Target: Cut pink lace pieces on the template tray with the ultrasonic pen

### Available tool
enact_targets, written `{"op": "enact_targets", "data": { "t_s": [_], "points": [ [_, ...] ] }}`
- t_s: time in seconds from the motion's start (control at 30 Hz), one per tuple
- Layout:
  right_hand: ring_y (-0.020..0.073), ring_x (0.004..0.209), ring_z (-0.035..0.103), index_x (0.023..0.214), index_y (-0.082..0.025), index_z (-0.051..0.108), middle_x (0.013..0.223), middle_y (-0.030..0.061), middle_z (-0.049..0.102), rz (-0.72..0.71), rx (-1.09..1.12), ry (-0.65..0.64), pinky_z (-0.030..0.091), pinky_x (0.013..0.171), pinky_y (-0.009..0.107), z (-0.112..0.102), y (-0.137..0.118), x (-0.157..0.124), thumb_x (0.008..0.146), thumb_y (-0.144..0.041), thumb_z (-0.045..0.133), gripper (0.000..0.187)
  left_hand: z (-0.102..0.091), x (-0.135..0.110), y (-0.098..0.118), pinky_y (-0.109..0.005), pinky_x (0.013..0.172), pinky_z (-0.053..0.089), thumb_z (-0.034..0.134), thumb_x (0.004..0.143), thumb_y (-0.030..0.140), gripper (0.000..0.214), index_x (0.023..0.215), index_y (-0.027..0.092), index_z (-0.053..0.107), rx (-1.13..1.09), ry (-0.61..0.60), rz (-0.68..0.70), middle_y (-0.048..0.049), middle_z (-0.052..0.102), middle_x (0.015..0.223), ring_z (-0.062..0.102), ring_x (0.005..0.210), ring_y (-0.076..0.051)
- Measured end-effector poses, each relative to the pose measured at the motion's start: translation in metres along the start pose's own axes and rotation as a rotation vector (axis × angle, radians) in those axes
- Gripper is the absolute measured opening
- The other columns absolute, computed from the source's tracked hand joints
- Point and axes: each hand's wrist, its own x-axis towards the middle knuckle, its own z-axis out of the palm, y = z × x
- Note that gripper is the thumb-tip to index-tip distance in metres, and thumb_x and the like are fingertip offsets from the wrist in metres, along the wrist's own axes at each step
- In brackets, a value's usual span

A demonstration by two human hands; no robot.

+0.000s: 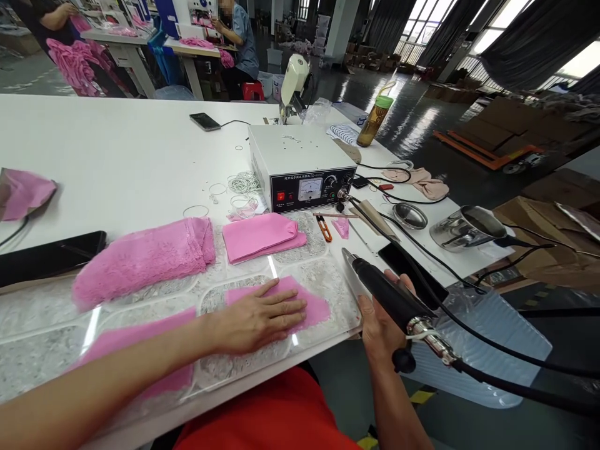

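My left hand (255,319) lies flat, fingers stretched out, on a pink fabric piece (316,309) spread over a clear scratched cutting plate (323,275) at the table's near edge. My right hand (379,325) is closed round a black corded hand tool (387,294), its metal tip pointing up and left, just right of the fabric. The tool's cable runs to a white control box (300,162) behind the plate. More pink fabric lies under my left forearm.
A fluffy pink pile (140,259) and a folded pink stack (260,237) lie behind my left hand. Orange snips (323,228), a dark phone (403,262), metal cups (462,228), elastic loops (244,184) and a bottle (375,119) share the table. People work at far tables.
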Motion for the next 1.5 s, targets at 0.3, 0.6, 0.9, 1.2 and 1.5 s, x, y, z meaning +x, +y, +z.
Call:
{"op": "enact_targets", "data": {
  "t_s": [0.3, 0.6, 0.9, 1.2, 1.5],
  "points": [
    [0.0279, 0.123, 0.051, 0.133, -0.021, 0.044, 0.126, 0.009, 0.056, -0.095, 0.14, 0.156, 0.036, 0.109, 0.056, 0.012, 0.001, 0.015, 0.079, -0.033, 0.067, 0.061, 0.003, -0.007, 0.001, -0.046, 0.121, -0.004, 0.04, 0.101, 0.029, 0.044, 0.145, 0.022, 0.039, 0.023, -0.012, 0.011, -0.0038, 0.039, 0.15, 0.029, 0.143, -0.021],
    [0.0235, 0.112, 0.057, 0.122, -0.025, 0.047, 0.119, 0.0079, 0.055, -0.143, 0.215, 0.28, 0.041, 0.105, 0.055, 0.024, 0.012, 0.037, 0.085, -0.032, 0.059, 0.04, 0.003, -0.008, 0.001, -0.047, 0.122, -0.001, 0.043, 0.1, 0.03, 0.044, 0.144, 0.023, 0.041, 0.023, 0.011, 0.018, -0.0035, 0.043, 0.148, 0.032, 0.142, -0.02],
    [0.0154, 0.071, 0.057, 0.09, -0.023, 0.06, 0.092, 0.0028, 0.056, -0.043, 0.544, 0.292, 0.054, 0.068, 0.035, 0.005, -0.017, 0.064, 0.086, -0.038, 0.044, 0.022, 0.008, -0.01, 0.001, -0.046, 0.121, -0.007, 0.04, 0.101, 0.031, 0.041, 0.141, 0.021, 0.045, 0.054, 0.021, 0.02, -0.0035, 0.04, 0.15, 0.031, 0.142, -0.02],
    [0.0103, 0.048, 0.047, 0.079, -0.019, 0.062, 0.072, 0.0009, 0.054, 0.068, 0.614, -0.144, 0.041, 0.042, 0.026, -0.023, -0.059, 0.04, 0.073, -0.036, 0.051, 0.021, 0.014, -0.011, 0.001, -0.044, 0.122, -0.006, 0.038, 0.102, 0.033, 0.04, 0.138, 0.02, 0.048, 0.024, 0.07, 0.02, -0.0035, 0.043, 0.149, 0.03, 0.143, -0.021],
    [0.0106, 0.048, 0.051, 0.075, -0.018, 0.058, 0.07, 0.0008, 0.055, 0.061, 0.59, -0.182, 0.045, 0.042, 0.027, -0.014, -0.056, 0.039, 0.072, -0.032, 0.052, 0.015, 0.015, -0.011, 0.001, -0.048, 0.122, 0.005, 0.043, 0.1, 0.03, 0.039, 0.139, 0.023, 0.048, -0.043, 0.112, 0.011, -0.0051, 0.046, 0.146, 0.032, 0.142, -0.022]
  ]
}}
